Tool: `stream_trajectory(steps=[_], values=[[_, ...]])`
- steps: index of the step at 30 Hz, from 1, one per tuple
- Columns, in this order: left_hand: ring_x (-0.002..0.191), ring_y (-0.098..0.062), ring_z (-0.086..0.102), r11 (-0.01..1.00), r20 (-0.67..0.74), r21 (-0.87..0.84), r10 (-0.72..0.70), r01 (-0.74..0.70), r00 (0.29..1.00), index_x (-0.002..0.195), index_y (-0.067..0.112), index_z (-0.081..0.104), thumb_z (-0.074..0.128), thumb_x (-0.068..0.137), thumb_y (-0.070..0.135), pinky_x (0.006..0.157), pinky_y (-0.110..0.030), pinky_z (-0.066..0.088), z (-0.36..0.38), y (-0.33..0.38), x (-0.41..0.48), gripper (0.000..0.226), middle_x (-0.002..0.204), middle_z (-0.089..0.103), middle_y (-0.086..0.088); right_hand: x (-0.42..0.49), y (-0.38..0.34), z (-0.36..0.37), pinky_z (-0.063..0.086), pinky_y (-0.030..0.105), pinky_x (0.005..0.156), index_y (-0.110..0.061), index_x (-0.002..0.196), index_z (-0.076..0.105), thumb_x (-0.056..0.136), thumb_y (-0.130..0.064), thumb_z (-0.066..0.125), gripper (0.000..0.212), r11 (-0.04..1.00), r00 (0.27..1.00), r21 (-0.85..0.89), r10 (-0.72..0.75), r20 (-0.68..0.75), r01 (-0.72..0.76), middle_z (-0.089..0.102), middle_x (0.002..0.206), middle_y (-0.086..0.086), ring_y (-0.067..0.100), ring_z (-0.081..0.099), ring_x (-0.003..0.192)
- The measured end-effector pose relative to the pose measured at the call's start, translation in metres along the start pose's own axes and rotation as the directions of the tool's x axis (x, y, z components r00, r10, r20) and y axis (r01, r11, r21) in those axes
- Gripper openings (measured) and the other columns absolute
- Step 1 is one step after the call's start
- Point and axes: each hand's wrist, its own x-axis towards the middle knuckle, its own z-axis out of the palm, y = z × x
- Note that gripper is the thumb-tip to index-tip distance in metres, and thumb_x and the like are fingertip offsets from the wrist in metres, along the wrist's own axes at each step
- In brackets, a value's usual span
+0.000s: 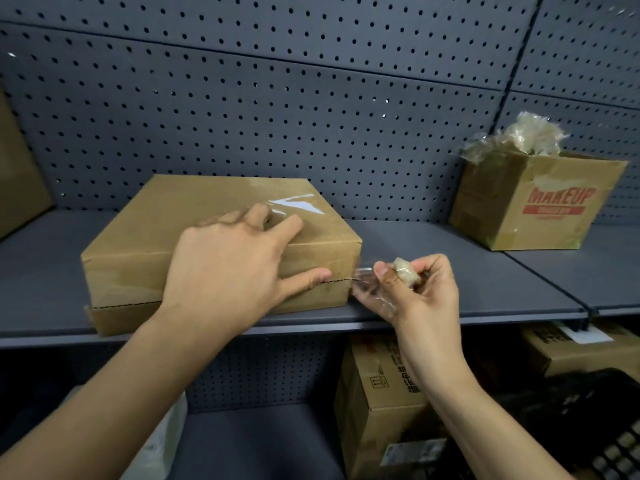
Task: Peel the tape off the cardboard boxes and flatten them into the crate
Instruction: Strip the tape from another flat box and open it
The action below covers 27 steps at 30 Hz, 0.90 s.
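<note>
Head: left hand (228, 265) pressing 1 flat box (138, 237), right hand (424, 294) pinching tape (406, 270); 4 other boxes (540, 209).

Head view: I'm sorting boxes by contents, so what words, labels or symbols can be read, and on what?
"MAKEUP": red print on the open brown cardboard box, right end of the grey metal shelf; red banner beneath is blurred.
Black characters and symbols on the brown cardboard carton below that shelf: too blurred.
White paper label, lower right: unreadable.
Flat brown cardboard box: no print visible.
</note>
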Motion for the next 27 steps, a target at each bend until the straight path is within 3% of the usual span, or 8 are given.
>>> stream_trajectory(steps=[4, 11, 15, 17, 19, 21, 24, 27], values=[[0.082, -0.027, 0.070, 1.000, -0.015, -0.017, 0.011, -0.011, 1.000, 0.110, 0.036, 0.065, 0.022, 0.078, 0.090, 0.054, -0.028, 0.029, 0.001, -0.009, -0.005, 0.076, 0.098, 0.067, 0.003, 0.004, -0.004, -0.001, 0.061, 0.043, 0.069, -0.018, 0.089, 0.034, 0.099, 0.003, 0.052, 0.030, 0.999, 0.998, 0.020, 0.044, -0.050, -0.043, 0.058, 0.087, 0.014, 0.031, 0.073, 0.077], [0.093, -0.022, 0.070, 0.999, -0.015, -0.047, 0.015, -0.015, 1.000, 0.120, 0.045, 0.058, 0.017, 0.076, 0.094, 0.057, -0.029, 0.044, 0.001, -0.019, -0.009, 0.078, 0.109, 0.065, 0.011, 0.011, -0.012, 0.017, 0.056, 0.039, 0.069, -0.025, 0.105, 0.044, 0.100, 0.002, 0.047, 0.028, 0.982, 0.984, -0.128, 0.152, 0.091, -0.139, 0.055, 0.081, 0.008, 0.017, 0.057, 0.064], [0.100, -0.020, 0.069, 0.994, -0.027, -0.105, 0.022, -0.024, 0.999, 0.123, 0.046, 0.057, 0.018, 0.074, 0.095, 0.062, -0.031, 0.049, 0.000, -0.025, -0.012, 0.079, 0.120, 0.063, 0.017, 0.011, -0.016, 0.023, 0.044, 0.035, 0.067, -0.021, 0.105, 0.045, 0.093, 0.006, 0.046, 0.029, 0.972, 0.954, -0.036, 0.233, 0.186, -0.231, 0.050, 0.077, 0.004, 0.015, 0.050, 0.066], [0.105, -0.019, 0.068, 0.991, -0.013, -0.134, 0.026, -0.028, 1.000, 0.126, 0.048, 0.053, 0.016, 0.073, 0.097, 0.066, -0.033, 0.051, 0.000, -0.028, -0.013, 0.081, 0.124, 0.061, 0.019, 0.011, -0.020, 0.025, 0.036, 0.039, 0.074, -0.018, 0.106, 0.046, 0.084, -0.008, 0.051, 0.026, 0.953, 0.916, 0.024, 0.284, 0.284, -0.303, 0.050, 0.079, 0.005, 0.022, 0.047, 0.073], [0.108, -0.020, 0.067, 0.987, -0.001, -0.155, 0.028, -0.028, 1.000, 0.127, 0.050, 0.051, 0.015, 0.071, 0.098, 0.070, -0.035, 0.053, -0.001, -0.030, -0.013, 0.082, 0.127, 0.060, 0.020, 0.011, -0.025, 0.024, 0.032, 0.042, 0.082, -0.014, 0.114, 0.050, 0.076, -0.021, 0.048, 0.038, 0.938, 0.877, 0.030, 0.310, 0.366, -0.344, 0.051, 0.091, 0.011, 0.028, 0.045, 0.088], [0.108, -0.020, 0.067, 0.986, 0.001, -0.165, 0.030, -0.030, 1.000, 0.128, 0.051, 0.051, 0.016, 0.071, 0.098, 0.071, -0.036, 0.053, -0.001, -0.033, -0.013, 0.082, 0.128, 0.059, 0.021, 0.011, -0.028, 0.022, 0.043, 0.038, 0.079, -0.008, 0.121, 0.053, 0.084, -0.027, 0.038, 0.044, 0.935, 0.857, 0.042, 0.302, 0.418, -0.351, 0.060, 0.092, 0.012, 0.027, 0.054, 0.086], [0.106, -0.021, 0.067, 0.985, 0.005, -0.172, 0.026, -0.025, 1.000, 0.127, 0.051, 0.051, 0.017, 0.071, 0.098, 0.072, -0.037, 0.054, -0.001, -0.036, -0.015, 0.081, 0.127, 0.060, 0.021, 0.010, -0.025, 0.014, 0.049, 0.031, 0.081, -0.004, 0.128, 0.059, 0.098, -0.012, 0.023, 0.048, 0.938, 0.863, 0.012, 0.313, 0.398, -0.346, 0.070, 0.091, 0.001, 0.018, 0.061, 0.088], [0.104, -0.023, 0.068, 0.986, -0.009, -0.164, 0.029, -0.030, 1.000, 0.126, 0.051, 0.053, 0.019, 0.072, 0.098, 0.071, -0.037, 0.053, 0.000, -0.036, -0.015, 0.079, 0.125, 0.061, 0.020, 0.009, -0.025, 0.009, 0.045, 0.036, 0.094, -0.007, 0.129, 0.063, 0.098, -0.002, 0.034, 0.042, 0.947, 0.866, -0.060, 0.314, 0.389, -0.316, 0.069, 0.111, 0.011, 0.024, 0.058, 0.105]])
